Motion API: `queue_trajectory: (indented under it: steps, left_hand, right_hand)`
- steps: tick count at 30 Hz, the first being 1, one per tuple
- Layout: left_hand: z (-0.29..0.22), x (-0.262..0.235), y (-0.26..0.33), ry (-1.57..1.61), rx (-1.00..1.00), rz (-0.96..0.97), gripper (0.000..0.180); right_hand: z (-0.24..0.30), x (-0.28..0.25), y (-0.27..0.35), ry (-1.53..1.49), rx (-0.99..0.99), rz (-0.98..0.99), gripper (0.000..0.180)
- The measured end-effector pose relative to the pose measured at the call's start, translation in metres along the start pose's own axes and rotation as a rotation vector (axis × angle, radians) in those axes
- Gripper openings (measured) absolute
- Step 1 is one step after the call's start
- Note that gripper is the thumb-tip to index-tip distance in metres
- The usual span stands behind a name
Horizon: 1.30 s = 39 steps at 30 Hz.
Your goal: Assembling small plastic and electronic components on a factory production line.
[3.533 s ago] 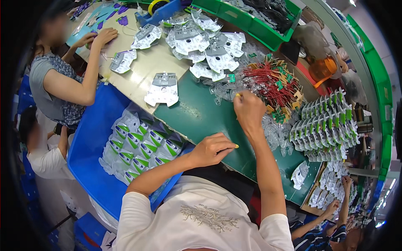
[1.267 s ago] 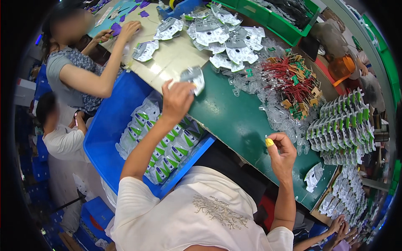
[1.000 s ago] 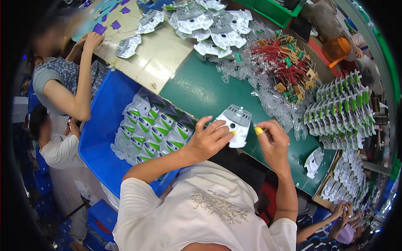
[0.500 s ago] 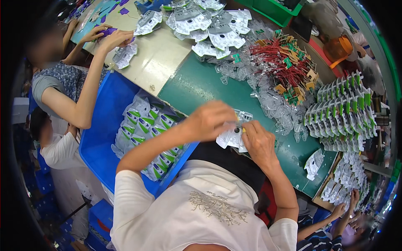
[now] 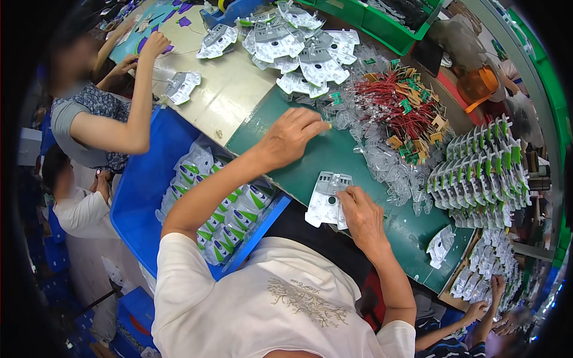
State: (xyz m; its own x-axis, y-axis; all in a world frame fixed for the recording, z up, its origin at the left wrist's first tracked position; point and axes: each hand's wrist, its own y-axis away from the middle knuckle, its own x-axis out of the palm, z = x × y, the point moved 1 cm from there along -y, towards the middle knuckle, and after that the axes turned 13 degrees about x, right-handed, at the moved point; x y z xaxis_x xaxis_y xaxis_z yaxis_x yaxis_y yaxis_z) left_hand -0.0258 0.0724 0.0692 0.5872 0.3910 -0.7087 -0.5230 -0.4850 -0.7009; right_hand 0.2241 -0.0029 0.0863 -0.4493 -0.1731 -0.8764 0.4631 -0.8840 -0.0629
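Note:
My right hand (image 5: 362,218) grips the right edge of a white plastic housing (image 5: 327,198) with a dark round hole, held by the near edge of the green table top. Away from it, my left hand (image 5: 292,136) is over the green surface, fingers loosely bent and reaching right, with a yellowish spot at a fingertip. I see no part in the left hand; its underside is hidden. Nearest to its fingers lie clear plastic pieces (image 5: 344,119), beside a heap of red wires (image 5: 391,95) with small green boards and tan connectors.
A blue bin (image 5: 134,200) of white-and-green housings (image 5: 236,221) stands at my left. Stacked housings (image 5: 277,45) lie at the back, a green crate (image 5: 391,27) behind. Rows of housings (image 5: 477,173) stand right, with a single housing (image 5: 440,246) nearer. Co-workers sit on both sides.
My left hand has left the housing and moved up and away over the table. The right hand keeps the housing, which is now more fully in sight. The co-worker's arm at left has shifted.

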Motion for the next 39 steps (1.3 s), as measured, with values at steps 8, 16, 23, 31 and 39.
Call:
queue_trajectory:
  steps: [8,16,23,31,39]
  left_hand:
    - [-0.042,-0.020,0.033,0.027,-0.301,0.096,0.021]
    - [-0.066,-0.035,0.026,0.172,-0.371,0.247,0.023]
    - [-0.099,-0.020,0.028,0.422,-0.158,0.136,0.028]
    - [-0.104,-0.006,0.019,0.269,0.007,0.270,0.031]
    - [-0.114,-0.002,0.020,0.195,-0.042,0.224,0.020]
  right_hand:
    - [0.004,-0.008,0.010,0.075,-0.011,0.025,0.031]
    - [0.004,-0.007,0.010,0.082,0.009,0.018,0.031]
    - [0.002,-0.008,0.004,0.066,-0.058,0.013,0.029]
    - [-0.007,0.000,0.005,-0.008,-0.133,-0.099,0.022]
    - [-0.005,-0.012,0.003,-0.088,0.198,-0.066,0.019]
